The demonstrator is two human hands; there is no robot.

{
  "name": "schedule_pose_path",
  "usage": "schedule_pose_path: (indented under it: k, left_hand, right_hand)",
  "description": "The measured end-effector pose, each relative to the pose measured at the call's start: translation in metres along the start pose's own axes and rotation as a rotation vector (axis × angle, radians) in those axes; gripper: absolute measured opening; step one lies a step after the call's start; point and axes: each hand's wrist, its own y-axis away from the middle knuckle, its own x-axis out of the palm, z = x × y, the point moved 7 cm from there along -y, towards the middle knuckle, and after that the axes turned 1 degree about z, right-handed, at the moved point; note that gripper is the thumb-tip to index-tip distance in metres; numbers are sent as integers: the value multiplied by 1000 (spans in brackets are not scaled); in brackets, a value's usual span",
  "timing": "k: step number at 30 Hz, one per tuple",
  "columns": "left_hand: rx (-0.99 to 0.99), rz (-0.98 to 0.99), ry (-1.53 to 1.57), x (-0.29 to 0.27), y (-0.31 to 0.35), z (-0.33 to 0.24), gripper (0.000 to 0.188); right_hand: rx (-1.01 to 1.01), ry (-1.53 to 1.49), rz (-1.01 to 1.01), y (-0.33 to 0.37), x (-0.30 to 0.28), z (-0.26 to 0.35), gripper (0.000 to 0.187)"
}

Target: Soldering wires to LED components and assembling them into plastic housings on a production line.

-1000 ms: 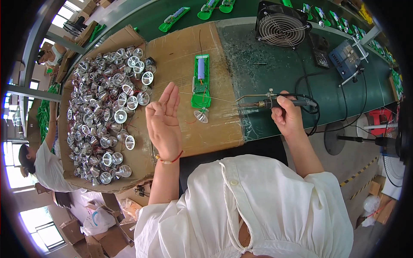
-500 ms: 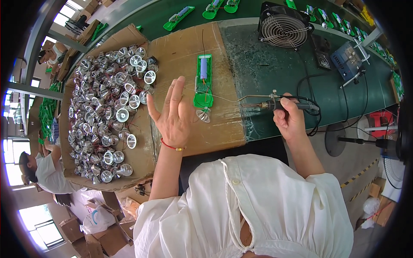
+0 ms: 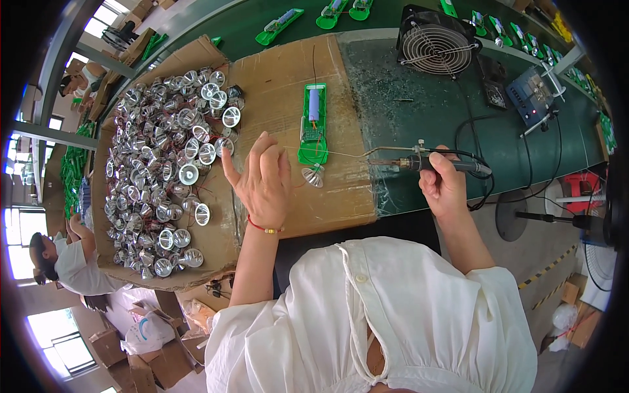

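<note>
My left hand (image 3: 263, 187) is over the cardboard sheet, little finger stretched out and the other fingers bent around the end of a thin solder wire (image 3: 327, 152); its thumb is hidden. The wire runs from a metal guide tube on the soldering iron (image 3: 409, 162), whose handle my right hand (image 3: 445, 183) grips. The iron's tip points left, apart from the work. Between my hands lies a green flashlight housing (image 3: 313, 152) with a purple battery cell (image 3: 314, 105) and a small circuit board. A silver reflector cup (image 3: 313, 175) sits at its near end, joined by thin wires.
A cardboard box (image 3: 234, 252) full of reflector cups stands at left. Behind the iron are a black fan (image 3: 438, 49) and a blue soldering station (image 3: 531, 95), with cables (image 3: 488, 157) trailing right. More green housings (image 3: 280, 26) line the far side. Co-workers sit at far left.
My left fingers have gone from stretched out to bent, drawing back a little toward me. My right hand and the iron stay almost in place.
</note>
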Motion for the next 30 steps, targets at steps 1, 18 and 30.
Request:
schedule_pose_path:
  k: [1,18,30]
  left_hand:
    - [0,1,0,1,1,1,17]
    - [-148,-8,79,-7,8,21,8]
    - [-677,2,695,9,21,52,16]
  right_hand:
    - [-3,5,-15,0,-1,0,20]
    - [9,1,-60,-5,-4,-18,16]
    - [21,-17,61,6,20,-19,18]
